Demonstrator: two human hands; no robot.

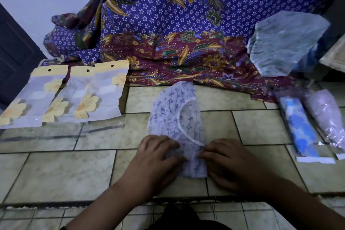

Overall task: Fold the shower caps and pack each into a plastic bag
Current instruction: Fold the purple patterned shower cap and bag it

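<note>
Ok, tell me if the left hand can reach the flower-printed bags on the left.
Probably yes. The left hand rests on the shower cap, and nothing stands on the floor tiles between it and the flower-printed bags.

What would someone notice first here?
The big purple flowered cloth draped across the back catches the eye first. In the middle, the left hand and right hand rest on a pale shower cap on the tiled floor. Yellow-flowered bags lie at the left.
</note>
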